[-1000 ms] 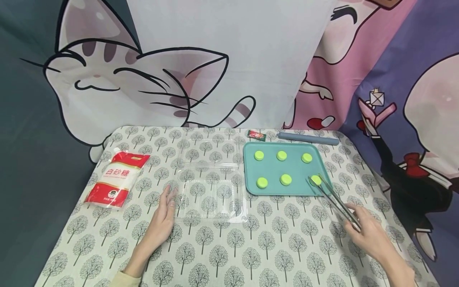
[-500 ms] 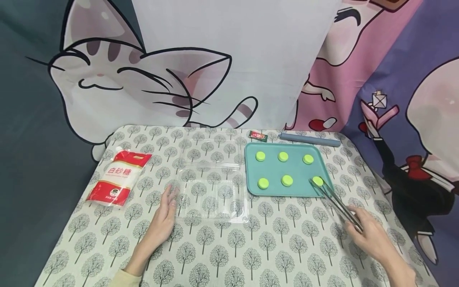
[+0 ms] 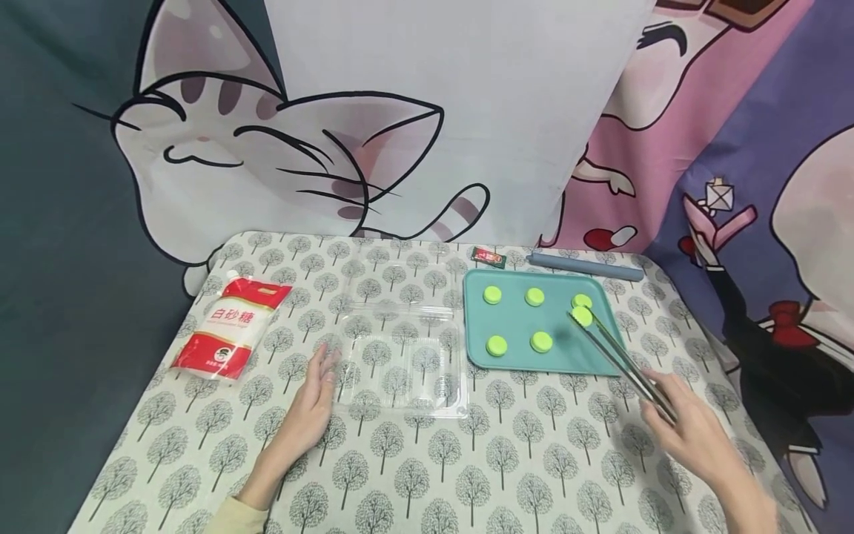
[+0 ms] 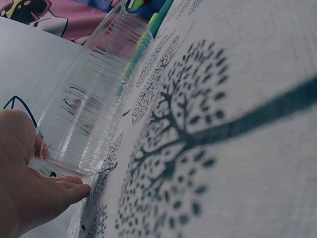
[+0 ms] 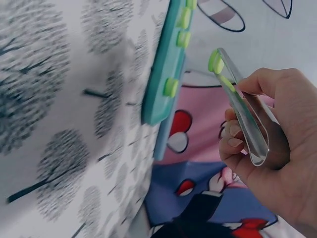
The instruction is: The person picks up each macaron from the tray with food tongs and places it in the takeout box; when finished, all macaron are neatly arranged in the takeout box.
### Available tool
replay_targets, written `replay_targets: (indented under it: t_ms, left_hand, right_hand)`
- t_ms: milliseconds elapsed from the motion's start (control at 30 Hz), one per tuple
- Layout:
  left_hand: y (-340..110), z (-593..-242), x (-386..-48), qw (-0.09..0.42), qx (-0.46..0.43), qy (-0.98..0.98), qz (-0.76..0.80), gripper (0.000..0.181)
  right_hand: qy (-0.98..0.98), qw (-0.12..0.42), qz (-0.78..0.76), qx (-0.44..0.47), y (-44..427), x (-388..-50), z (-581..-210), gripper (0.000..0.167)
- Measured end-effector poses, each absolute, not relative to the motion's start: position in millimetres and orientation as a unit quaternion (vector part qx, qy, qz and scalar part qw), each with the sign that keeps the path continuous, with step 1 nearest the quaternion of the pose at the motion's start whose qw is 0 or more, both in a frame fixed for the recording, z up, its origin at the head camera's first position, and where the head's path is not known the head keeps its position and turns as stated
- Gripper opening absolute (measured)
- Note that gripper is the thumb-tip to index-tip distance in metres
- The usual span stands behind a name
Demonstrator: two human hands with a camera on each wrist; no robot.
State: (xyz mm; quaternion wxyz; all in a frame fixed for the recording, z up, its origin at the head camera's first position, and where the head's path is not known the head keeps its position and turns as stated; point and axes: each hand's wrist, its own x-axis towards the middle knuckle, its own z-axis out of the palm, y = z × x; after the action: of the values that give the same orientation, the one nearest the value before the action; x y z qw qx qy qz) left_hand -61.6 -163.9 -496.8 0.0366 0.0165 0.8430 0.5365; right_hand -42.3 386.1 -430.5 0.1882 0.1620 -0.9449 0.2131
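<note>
My right hand (image 3: pixel 690 430) grips metal tongs (image 3: pixel 623 367), whose tips pinch a bright green macaron (image 3: pixel 582 317). In the right wrist view this macaron (image 5: pixel 215 61) hangs clear of the teal tray (image 5: pixel 157 101). Several more green macarons (image 3: pixel 541 342) sit spaced out on the tray (image 3: pixel 520 361). My left hand (image 3: pixel 308 404) holds the near-left rim of a clear plastic container (image 3: pixel 400 371), with its hinged lid (image 3: pixel 400 285) laid back flat. From the left wrist, thumb and fingers show at the container's corner (image 4: pixel 84 134); some fingers are partly seen through plastic.
A red and white bag of sugar (image 3: pixel 233 326) lies at the left of the tree-print tablecloth (image 3: pixel 373 475). Behind the tray are a small red and green packet (image 3: pixel 488 257) and a blue-grey rod (image 3: pixel 587 266). Cartoon-printed curtains (image 3: pixel 400 67) hang beyond the table.
The tongs have lifted the near-right macaron off the tray, so it now appears just in front of the far-right one. My left hand stays at the container. The head view has shifted slightly.
</note>
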Motion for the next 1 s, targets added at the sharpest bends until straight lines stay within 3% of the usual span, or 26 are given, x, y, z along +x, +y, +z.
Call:
replay_targets:
  t_ms: [533, 1000]
  left_hand:
    - [-162, -497, -60, 0.048, 0.016, 0.837, 0.545, 0.059]
    - [-163, -493, -65, 0.047, 0.025, 0.839, 0.542, 0.059]
  right_hand:
    - [-0.930, 0.167, 0.207, 0.253, 330, -67, -400, 0.063]
    - [-0.894, 0.134, 0.226, 0.362, 267, -103, -392, 0.054]
